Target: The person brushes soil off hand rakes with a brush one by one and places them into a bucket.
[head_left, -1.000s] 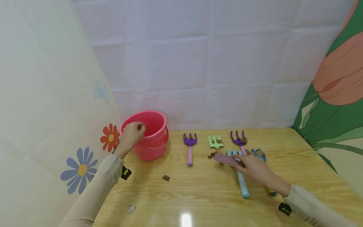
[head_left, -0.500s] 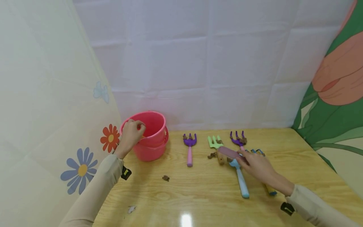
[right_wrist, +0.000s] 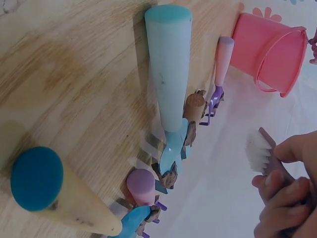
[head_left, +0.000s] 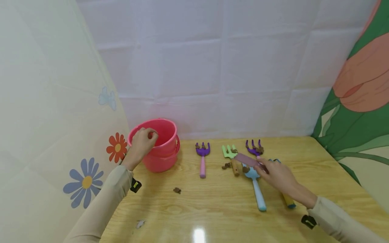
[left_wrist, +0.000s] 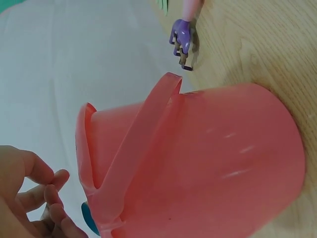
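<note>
My right hand [head_left: 277, 175] grips a mauve brush [head_left: 246, 160] with its fingers curled round one end. White bristles [right_wrist: 258, 151] show in the right wrist view, apart from the tools below. Under and around it lie a light-blue hand fork [head_left: 257, 194], a green fork [head_left: 229, 153] and a purple fork [head_left: 253, 150]. Brown clumps cling to their tines. My left hand [head_left: 141, 144] hovers at the mouth of a pink bucket [head_left: 161, 164], fingers loosely bent and no object visible in them. A teal piece [left_wrist: 89, 218] peeks past the bucket's rim.
Another purple fork [head_left: 202, 158] lies right of the bucket. A yellow-handled tool [head_left: 288, 200] lies partly under my right arm. Brown crumbs [head_left: 177, 190] and a pale scrap [head_left: 140, 224] are on the wooden table [head_left: 170, 216]. White cloth [head_left: 194, 67] stands behind.
My right hand has moved slightly right with the brush, uncovering more of the green fork and the light-blue fork's head. My left hand stays at the bucket.
</note>
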`<state>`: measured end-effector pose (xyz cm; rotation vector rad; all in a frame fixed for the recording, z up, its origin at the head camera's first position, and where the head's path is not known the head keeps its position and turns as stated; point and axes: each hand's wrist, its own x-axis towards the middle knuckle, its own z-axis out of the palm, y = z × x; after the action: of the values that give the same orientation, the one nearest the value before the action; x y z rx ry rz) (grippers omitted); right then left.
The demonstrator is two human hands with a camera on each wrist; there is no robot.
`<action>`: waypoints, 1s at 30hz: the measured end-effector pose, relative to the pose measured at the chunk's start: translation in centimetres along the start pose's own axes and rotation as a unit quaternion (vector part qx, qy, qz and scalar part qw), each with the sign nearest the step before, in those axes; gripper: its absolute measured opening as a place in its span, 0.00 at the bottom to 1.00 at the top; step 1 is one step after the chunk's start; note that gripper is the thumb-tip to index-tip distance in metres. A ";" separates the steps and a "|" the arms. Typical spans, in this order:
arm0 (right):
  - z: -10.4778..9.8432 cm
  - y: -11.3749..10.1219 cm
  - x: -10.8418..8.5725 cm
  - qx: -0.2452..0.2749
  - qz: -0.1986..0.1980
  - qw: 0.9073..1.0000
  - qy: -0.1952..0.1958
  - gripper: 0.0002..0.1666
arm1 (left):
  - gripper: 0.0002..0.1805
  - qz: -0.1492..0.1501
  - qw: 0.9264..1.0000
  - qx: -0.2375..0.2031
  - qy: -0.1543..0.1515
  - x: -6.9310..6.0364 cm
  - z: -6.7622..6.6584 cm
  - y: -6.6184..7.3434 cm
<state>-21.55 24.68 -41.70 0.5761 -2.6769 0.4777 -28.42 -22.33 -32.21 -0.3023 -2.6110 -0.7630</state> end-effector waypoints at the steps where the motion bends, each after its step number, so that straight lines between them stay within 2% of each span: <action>1: -0.1 0.0 0.0 -0.001 0.001 1.000 0.003 0.21 | 0.10 -0.002 1.000 0.000 0.004 0.0 0.1 0.1; 7: -0.6 0.2 -0.1 -0.005 0.004 1.000 0.015 0.19 | 0.09 0.005 0.999 -0.004 0.036 0.0 0.6 0.7; 16: -0.9 0.7 -0.4 -0.001 0.025 0.999 0.025 0.18 | 0.12 0.032 0.998 -0.016 0.055 0.0 1.2 1.7; 20: -0.9 0.9 -0.4 0.002 0.029 0.999 0.036 0.17 | 0.14 0.043 0.998 -0.020 0.051 -0.1 1.6 2.4; 30: -1.1 1.0 -0.6 0.000 0.034 0.999 0.042 0.18 | 0.10 0.062 0.997 -0.023 0.024 -1.0 3.2 4.5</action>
<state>-21.21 26.20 -41.21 0.4555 -2.6228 0.5098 -27.16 -16.93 -33.04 -0.4498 -2.5052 -0.7782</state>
